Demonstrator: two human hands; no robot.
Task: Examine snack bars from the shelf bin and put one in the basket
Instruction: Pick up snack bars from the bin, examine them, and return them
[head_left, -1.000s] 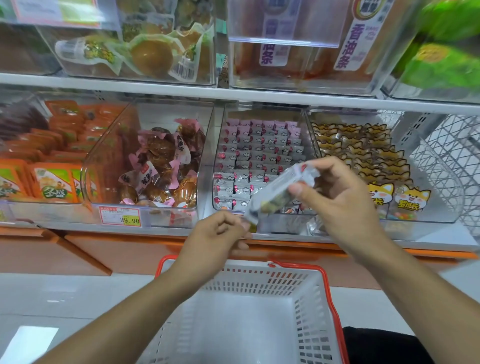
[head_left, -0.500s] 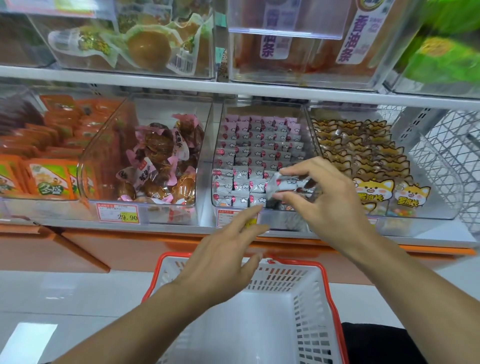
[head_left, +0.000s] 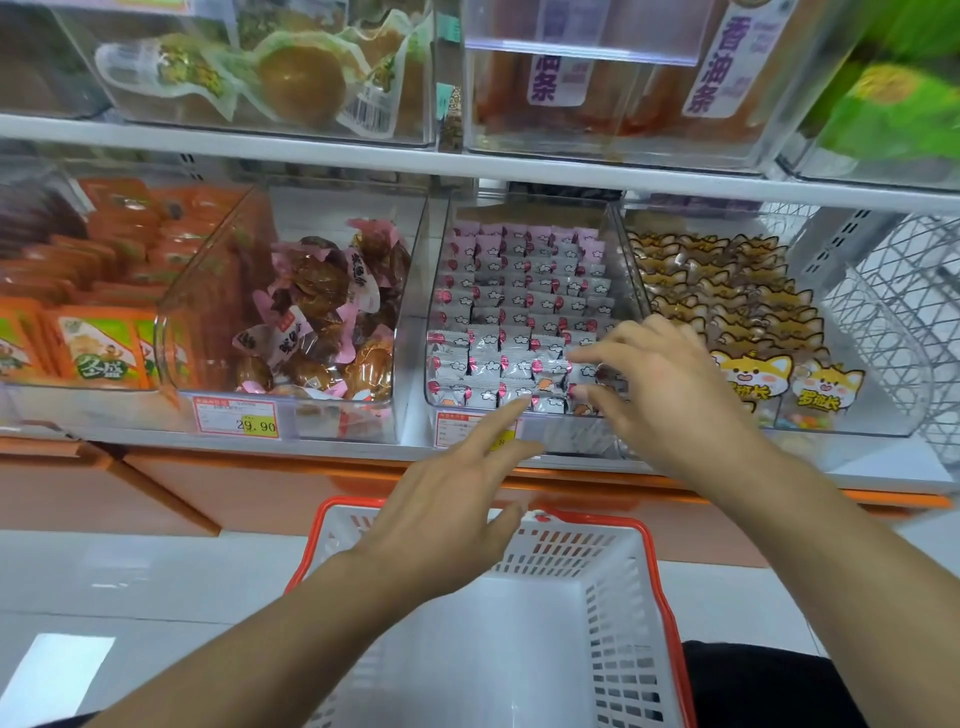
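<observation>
While the small white and pink wrapped snack bars (head_left: 519, 312) stand packed in tidy rows inside the clear plastic shelf bin (head_left: 441, 291), the right hand (head_left: 670, 395) reaches over the bin's front right corner, its fingers (head_left: 597, 358) spread and relaxed above the front rows; whether they touch a wrapper cannot be told. The left hand (head_left: 447, 504) hangs lower, in front of the bin, fingers straight and parted, with 1 fingertip (head_left: 522, 405) pointing up at the bin's front edge. Neither hand holds a bar. Below both forearms sits the white perforated plastic basket with a red rim (head_left: 649, 551), with no bar visible in the part of it that shows. Just left of the snack bar bin stands a clear bin of brown snacks in pink-edged wrappers (head_left: 322, 322), with a red and yellow price tag (head_left: 236, 418) reading 29.90. To the right lie yellow packets printed with cartoon dogs (head_left: 748, 364). Orange packets (head_left: 98, 353) fill the far left.
</observation>
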